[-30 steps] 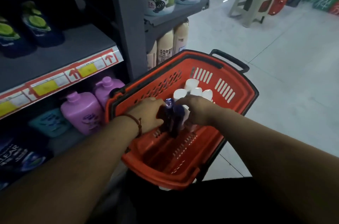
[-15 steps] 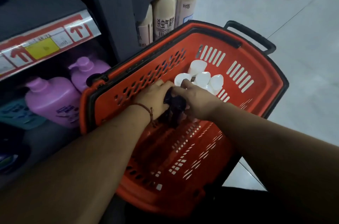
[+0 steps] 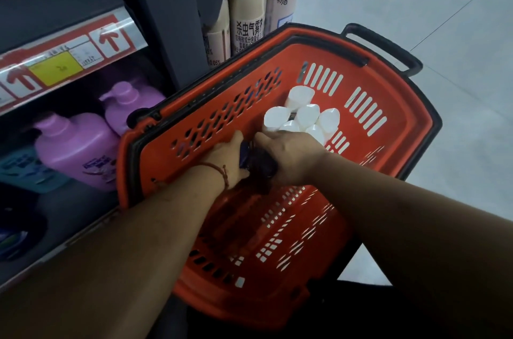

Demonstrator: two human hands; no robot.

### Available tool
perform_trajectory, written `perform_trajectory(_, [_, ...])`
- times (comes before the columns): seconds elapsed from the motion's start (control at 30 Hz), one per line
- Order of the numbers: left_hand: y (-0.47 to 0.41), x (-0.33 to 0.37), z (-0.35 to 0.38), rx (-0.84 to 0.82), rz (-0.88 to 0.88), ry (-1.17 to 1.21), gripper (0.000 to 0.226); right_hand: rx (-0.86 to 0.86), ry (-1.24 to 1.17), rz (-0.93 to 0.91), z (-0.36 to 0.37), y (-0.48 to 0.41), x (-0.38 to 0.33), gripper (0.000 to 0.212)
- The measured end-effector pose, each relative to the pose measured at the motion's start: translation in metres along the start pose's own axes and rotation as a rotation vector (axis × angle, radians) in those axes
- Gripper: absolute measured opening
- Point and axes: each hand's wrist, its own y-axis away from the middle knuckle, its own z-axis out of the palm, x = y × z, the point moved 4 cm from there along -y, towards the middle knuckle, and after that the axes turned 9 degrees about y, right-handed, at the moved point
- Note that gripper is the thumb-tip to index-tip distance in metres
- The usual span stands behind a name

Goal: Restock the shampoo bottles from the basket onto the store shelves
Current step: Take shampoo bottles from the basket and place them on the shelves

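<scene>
I'd leaned in lower over the red basket [image 3: 402,105], left hand [image 3: 224,157] and right hand [image 3: 290,155] both clamped round a dark shampoo bottle [image 3: 259,165] down inside it, so nothing's shelved yet and the white-capped bottles [image 3: 302,116] were all left waiting beside it.

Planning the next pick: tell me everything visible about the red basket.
Red-orange plastic basket with a black rim and a black handle at its far end; walls and floor are pierced with slots and holes. It sits close beside the grey shelf upright. White-capped bottles stand clustered at the far end; the near floor shows bare. Left hand and right hand reach inside, both holding a dark bottle.
</scene>
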Motion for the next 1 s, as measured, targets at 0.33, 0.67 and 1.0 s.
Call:
perform_trajectory(0.33, [0.032,0.011,-0.006,-0.108,0.082,-0.164,0.044,-0.194,0.113,0.211,-0.007,-0.003,-0.012,0.043])
perform_trajectory(0.67, [0.125,0.029,-0.099,0.164,0.177,-0.146,0.047,0.207,-0.648,0.39,-0.096,0.062,-0.02,0.043])
perform_trajectory(1.0, [0.294,0.1,-0.278,0.53,0.709,0.832,0.042,0.858,-1.502,0.073,-0.297,0.144,-0.083,0.04])
